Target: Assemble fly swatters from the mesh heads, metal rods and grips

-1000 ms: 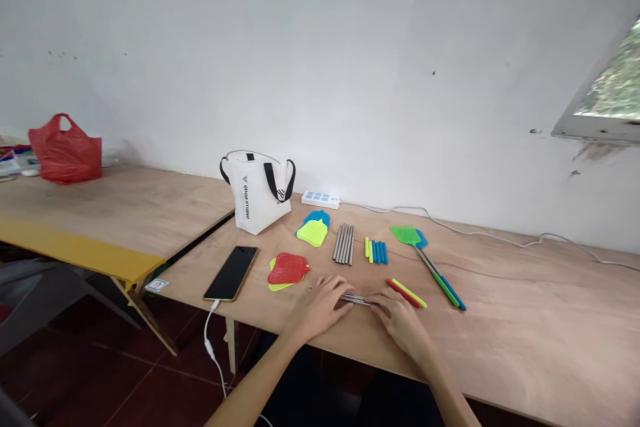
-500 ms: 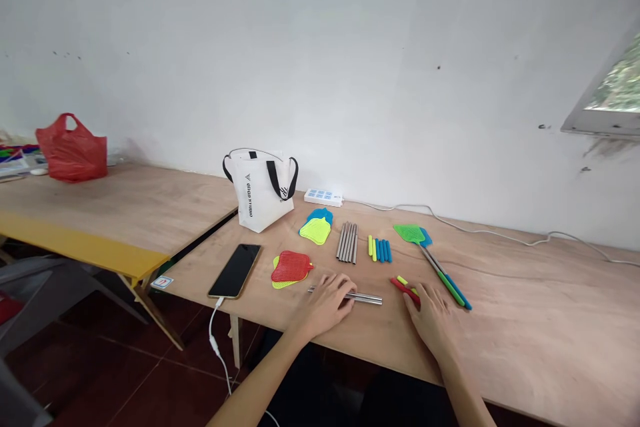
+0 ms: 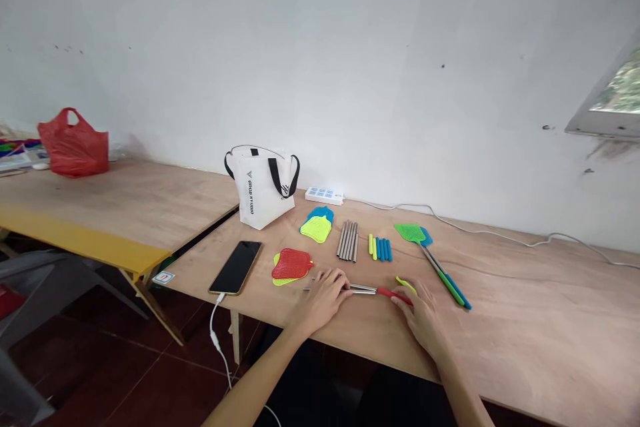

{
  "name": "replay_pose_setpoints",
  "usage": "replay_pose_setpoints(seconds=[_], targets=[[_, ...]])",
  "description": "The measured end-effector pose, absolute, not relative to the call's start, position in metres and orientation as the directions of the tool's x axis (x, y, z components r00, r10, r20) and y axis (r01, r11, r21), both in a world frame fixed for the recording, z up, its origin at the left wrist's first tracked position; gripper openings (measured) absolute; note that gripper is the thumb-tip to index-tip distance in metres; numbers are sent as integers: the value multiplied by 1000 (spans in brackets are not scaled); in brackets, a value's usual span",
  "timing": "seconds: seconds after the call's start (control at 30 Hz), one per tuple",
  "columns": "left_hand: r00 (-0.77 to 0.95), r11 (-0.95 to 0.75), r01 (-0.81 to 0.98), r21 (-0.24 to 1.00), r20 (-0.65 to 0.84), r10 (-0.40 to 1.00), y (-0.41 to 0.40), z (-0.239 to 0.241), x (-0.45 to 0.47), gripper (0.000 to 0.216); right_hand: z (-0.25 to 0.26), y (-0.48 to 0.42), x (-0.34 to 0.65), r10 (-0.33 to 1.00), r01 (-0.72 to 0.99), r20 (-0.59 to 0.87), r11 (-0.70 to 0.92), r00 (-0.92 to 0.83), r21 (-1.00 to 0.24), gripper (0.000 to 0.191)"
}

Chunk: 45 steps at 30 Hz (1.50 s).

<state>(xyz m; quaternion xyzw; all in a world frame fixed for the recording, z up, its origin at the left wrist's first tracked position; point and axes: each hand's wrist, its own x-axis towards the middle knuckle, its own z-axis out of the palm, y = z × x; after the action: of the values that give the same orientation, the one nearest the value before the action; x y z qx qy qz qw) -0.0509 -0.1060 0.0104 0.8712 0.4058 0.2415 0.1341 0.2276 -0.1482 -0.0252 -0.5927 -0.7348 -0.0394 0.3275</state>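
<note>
Since half a second ago, the red handle (image 3: 391, 295) has come left to meet the end of one of the two metal rods (image 3: 363, 288), whose right ends now sit slightly apart. In the head view, the person's right hand (image 3: 421, 309) has its grip narrow on the red handle, thumb and fingertips holding its right part; whether the rod goes inside the handle cannot be told. The yellow handle (image 3: 406, 285) shows beyond the same hand, partly hidden by it.

The left hand (image 3: 327, 293) lies palm down over the metal rods near the front edge of the wooden surface (image 3: 545, 327). Rod ends show on both sides of it — how far its grip closes around them cannot be told, as the back of the hand covers that part.

Beyond the hands, a row of metal tubes (image 3: 347, 241) lies beside a set of short blue and yellow handles (image 3: 383, 250). To the right, a green swatter (image 3: 409, 233) overlaps a blue swatter (image 3: 427, 236), their shafts running side by side toward the front. Left of the tubes lie a red swatter head (image 3: 291, 263) on a yellow one, and another yellow swatter head (image 3: 316, 229) over a blue one. Farther left is a phone (image 3: 236, 268) with a white cable plugged in — behind it stands a white bag (image 3: 263, 193) with black straps.
</note>
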Motion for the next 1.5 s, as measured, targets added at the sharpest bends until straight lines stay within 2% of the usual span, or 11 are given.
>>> replay_pose_setpoints(seconds=[0.4, 0.67, 0.97, 1.1, 1.3, 1.5], targets=[[567, -647, 624, 437, 317, 760, -105, 9, -51, 15, -17, -154, 220, 807, 894, 565, 370, -174, -252, 26], [671, -737, 505, 450, 332, 663, -107, 11, -51, 15, -9, -160, 189, 759, 826, 554, 524, -342, -209, 18], [662, -696, 433, 573, 322, 677, -106, 5, -49, 9, -5, -162, 182, 753, 809, 549, 547, -364, -214, 16], [665, -698, 445, 562, 315, 677, -107, 5, -48, 8, -3, -163, 179, 737, 808, 553, 562, -390, -179, 21], [633, -699, 492, 519, 339, 697, -111, 12, -47, 19, 0, -164, 178, 752, 834, 537, 531, -382, -150, 26], [537, -647, 631, 427, 362, 762, -110, 13, -51, 24, -2, -162, 181, 766, 876, 550, 467, -332, -122, 24]])
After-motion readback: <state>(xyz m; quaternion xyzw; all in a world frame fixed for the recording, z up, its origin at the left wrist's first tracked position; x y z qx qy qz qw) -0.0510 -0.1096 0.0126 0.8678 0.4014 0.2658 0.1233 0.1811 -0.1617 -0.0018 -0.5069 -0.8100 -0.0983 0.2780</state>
